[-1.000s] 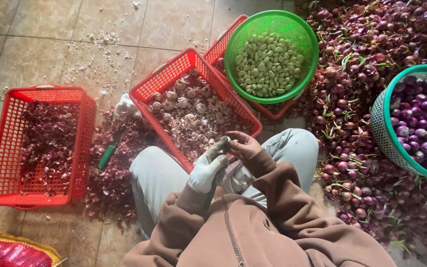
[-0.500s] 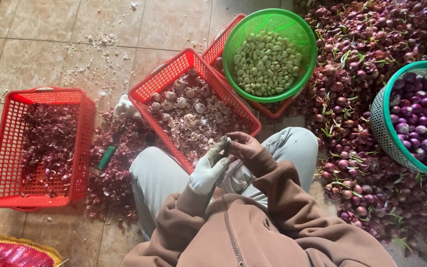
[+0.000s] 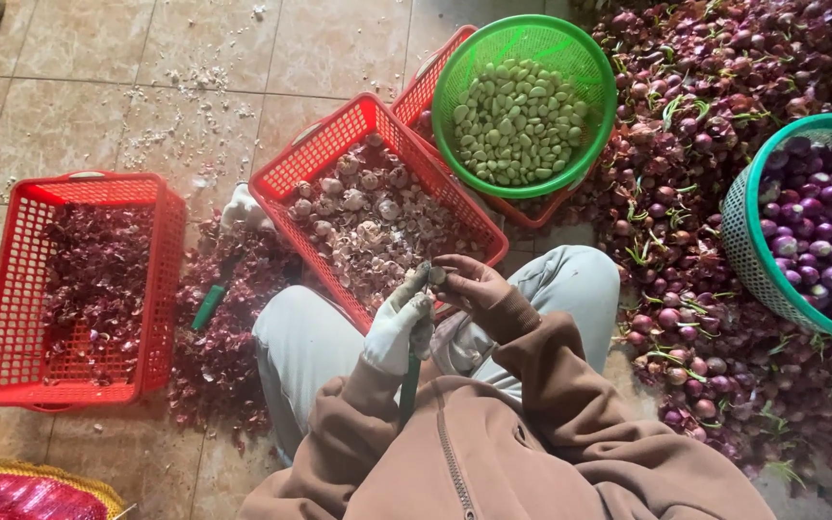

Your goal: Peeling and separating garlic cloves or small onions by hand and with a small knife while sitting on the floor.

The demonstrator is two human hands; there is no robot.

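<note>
Little has changed vs a sec ago: gloved left hand [image 3: 399, 325] w/ green-handled knife and bare right hand [image 3: 469, 282], fingers pinched on a garlic clove [image 3: 438, 275], still over near edge of red garlic basket [image 3: 325, 159].

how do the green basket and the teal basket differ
The round bright green plastic basket holds pale peeled cloves and rests on a red crate; the round teal plastic basket holds purple peeled shallots and sits among the unpeeled shallot pile. The green one shows whole; the teal one is cut off by the frame edge. Both are perforated.
</note>
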